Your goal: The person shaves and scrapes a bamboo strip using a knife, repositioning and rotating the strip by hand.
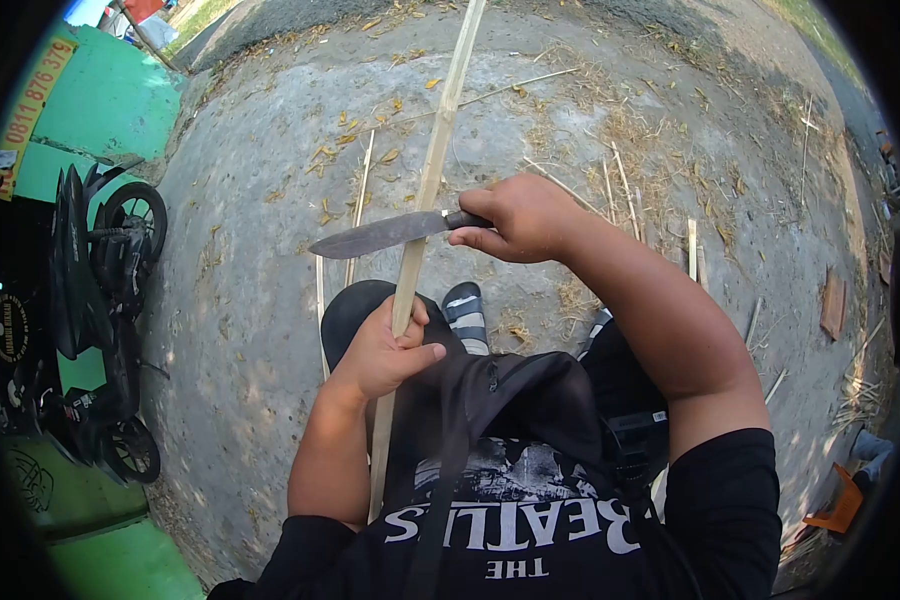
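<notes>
A long pale strip of wood or bamboo (435, 165) runs from the top of the view down past my lap. My left hand (382, 352) is wrapped round its lower part, with the thumb pointing right. In my right hand (518, 218) is the dark handle of a large knife (378, 235). The blade points left and lies across the strip above my left hand, overlapping it in view. Whether the edge bites into the strip I cannot tell.
Thin strips (363, 195) and dry leaves lie scattered on the concrete ground (260, 260). A sandalled foot (466, 316) shows beyond my knee. A motorcycle (95, 260) stands at the left by a green wall (105, 95). An orange object (838, 502) is at the lower right.
</notes>
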`<state>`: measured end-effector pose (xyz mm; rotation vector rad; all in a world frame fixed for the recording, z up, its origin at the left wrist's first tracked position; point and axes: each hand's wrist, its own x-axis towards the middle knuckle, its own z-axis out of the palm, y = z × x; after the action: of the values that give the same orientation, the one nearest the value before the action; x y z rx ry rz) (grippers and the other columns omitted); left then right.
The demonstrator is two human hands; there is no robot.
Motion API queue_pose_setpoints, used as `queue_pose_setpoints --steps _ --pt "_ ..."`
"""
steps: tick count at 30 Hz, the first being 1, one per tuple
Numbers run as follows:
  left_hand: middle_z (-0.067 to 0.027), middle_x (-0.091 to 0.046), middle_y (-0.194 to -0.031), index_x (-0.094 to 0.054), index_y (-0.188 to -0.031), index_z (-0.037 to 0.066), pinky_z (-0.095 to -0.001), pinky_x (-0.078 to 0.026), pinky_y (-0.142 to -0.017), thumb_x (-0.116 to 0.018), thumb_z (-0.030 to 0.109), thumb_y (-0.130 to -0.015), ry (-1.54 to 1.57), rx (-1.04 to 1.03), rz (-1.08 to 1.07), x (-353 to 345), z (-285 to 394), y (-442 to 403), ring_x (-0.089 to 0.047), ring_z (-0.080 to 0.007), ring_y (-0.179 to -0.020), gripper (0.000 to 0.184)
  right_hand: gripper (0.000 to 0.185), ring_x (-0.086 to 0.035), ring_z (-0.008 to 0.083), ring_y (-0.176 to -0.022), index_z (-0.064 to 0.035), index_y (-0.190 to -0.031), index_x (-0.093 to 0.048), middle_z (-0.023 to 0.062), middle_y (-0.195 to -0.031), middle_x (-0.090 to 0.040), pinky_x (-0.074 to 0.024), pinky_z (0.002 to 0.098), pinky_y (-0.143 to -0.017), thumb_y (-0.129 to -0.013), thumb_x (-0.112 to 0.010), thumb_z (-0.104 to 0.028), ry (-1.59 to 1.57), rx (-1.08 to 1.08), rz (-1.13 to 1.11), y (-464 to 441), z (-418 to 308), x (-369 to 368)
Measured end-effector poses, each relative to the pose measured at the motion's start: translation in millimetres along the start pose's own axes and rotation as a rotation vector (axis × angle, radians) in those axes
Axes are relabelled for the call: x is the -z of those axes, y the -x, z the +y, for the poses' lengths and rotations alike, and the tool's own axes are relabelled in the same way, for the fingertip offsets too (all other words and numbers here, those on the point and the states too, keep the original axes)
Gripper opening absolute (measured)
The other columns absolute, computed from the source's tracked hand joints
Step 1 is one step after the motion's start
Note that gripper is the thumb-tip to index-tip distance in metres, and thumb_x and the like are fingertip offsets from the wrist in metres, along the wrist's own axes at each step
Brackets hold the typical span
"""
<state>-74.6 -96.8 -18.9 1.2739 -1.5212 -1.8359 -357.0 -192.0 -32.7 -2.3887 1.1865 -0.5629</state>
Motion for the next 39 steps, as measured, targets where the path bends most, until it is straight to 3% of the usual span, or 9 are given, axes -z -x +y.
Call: queue_pose_setpoints --steps 4,7,12,15,22,29,34,37,39 --pt "0.0112 -0.037 -0.072 -0.049 -0.111 0.009 -0.0186 -0.033 -0.058 -0.08 -0.004 -0.084 -0.017 -0.009 -0.006 0.9 -0.1 0.8 -0.037 -0.0005 -0.062 0.042 0.052 -0.068 0.0438 -0.078 -0.0097 -0.093 -0.065 0.0178 -0.073 -0.066 -0.0512 0.0545 -0.068 -0.098 -0.059 -0.061 0.017 -0.138 0.02 -4.3 23.2 8.3" --pt "0.0114 -0.036 -0.072 -0.049 -0.111 0.009 -0.0188 -0.032 -0.059 -0.081 -0.003 -0.084 0.12 0.067 0.03 -1.6 3.2 1.9 -0.036 -0.0001 -0.064 0.043 0.048 -0.064 0.0446 -0.07 -0.0077 -0.086 -0.061 0.0185 -0.066 -0.061 -0.0484 0.052 -0.061 -0.097 -0.065 -0.054 -0.022 -0.077 0.169 -4.2 10.0 -2.2" --pt "0.0113 -0.036 -0.073 -0.049 -0.111 0.009 -0.0186 -0.033 -0.059 -0.08 -0.003 -0.085 0.005 0.01 -0.001 2.5 -6.0 -2.0 -0.036 -0.0001 -0.064 0.043 0.048 -0.063 0.0441 -0.068 -0.0087 -0.086 -0.061 0.0179 -0.066 -0.061 -0.0483 0.0518 -0.06 -0.097 -0.065 -0.055 0.032 0.081 0.091 2.7 -9.4 -9.5" --pt "0.0113 -0.036 -0.073 -0.049 -0.111 0.009 -0.0188 -0.033 -0.06 -0.08 -0.003 -0.085 -0.025 0.012 -0.012 0.9 -3.4 0.5 -0.036 -0.0003 -0.065 0.042 0.05 -0.069 0.0417 -0.078 -0.0107 -0.094 -0.067 0.0174 -0.073 -0.067 -0.0524 0.0535 -0.069 -0.099 -0.059 -0.06 0.033 -0.243 0.032 -7.3 14.3 12.3" --pt "0.0114 -0.036 -0.073 -0.049 -0.11 0.008 -0.019 -0.033 -0.061 -0.08 -0.003 -0.084 -0.022 0.026 0.02 -0.5 -4.9 -3.4 -0.035 -0.0003 -0.065 0.042 0.051 -0.068 0.0425 -0.078 -0.0098 -0.094 -0.067 0.0178 -0.075 -0.068 -0.0524 0.0523 -0.069 -0.099 -0.058 -0.06 0.02 -0.019 -0.051 -1.2 -9.7 2.5" --pt "0.0117 -0.035 -0.072 -0.05 -0.111 0.008 -0.0194 -0.033 -0.06 -0.08 -0.001 -0.085 -0.071 0.023 0.005 -1.9 0.0 -0.4 -0.035 -0.0004 -0.065 0.041 0.053 -0.067 0.0433 -0.077 -0.0103 -0.093 -0.066 0.0171 -0.075 -0.068 -0.0518 0.0543 -0.068 -0.097 -0.059 -0.062 0.029 -0.131 0.039 -5.3 17.4 1.5" --pt "0.0116 -0.036 -0.073 -0.05 -0.11 0.008 -0.0189 -0.033 -0.06 -0.08 -0.002 -0.085 -0.075 -0.026 0.015 -1.7 -5.4 -1.3 -0.035 0.0 -0.064 0.041 0.049 -0.064 0.044 -0.069 -0.0083 -0.086 -0.062 0.0169 -0.065 -0.061 -0.0482 0.0522 -0.06 -0.097 -0.065 -0.056 0.047 0.042 0.05 2.7 -6.1 -6.2" --pt "0.0116 -0.036 -0.073 -0.05 -0.11 0.008 -0.0186 -0.033 -0.06 -0.081 -0.001 -0.086 0.01 0.007 0.01 -1.1 -7.0 1.5 -0.036 0.0002 -0.064 0.04 0.048 -0.064 0.044 -0.068 -0.008 -0.086 -0.062 0.0176 -0.064 -0.06 -0.048 0.0518 -0.061 -0.097 -0.065 -0.055 -0.003 -0.095 0.146 -2.9 13.9 4.8" --pt "0.0116 -0.036 -0.073 -0.05 -0.11 0.008 -0.0186 -0.033 -0.06 -0.081 -0.001 -0.086 -0.02 0.023 0.01 -3.1 -1.1 0.2 -0.036 0.0003 -0.064 0.04 0.052 -0.068 0.0434 -0.079 -0.009 -0.094 -0.067 0.0186 -0.074 -0.067 -0.0524 0.0543 -0.071 -0.098 -0.059 -0.06 0.012 -0.221 0.026 -5.1 20.5 12.6"
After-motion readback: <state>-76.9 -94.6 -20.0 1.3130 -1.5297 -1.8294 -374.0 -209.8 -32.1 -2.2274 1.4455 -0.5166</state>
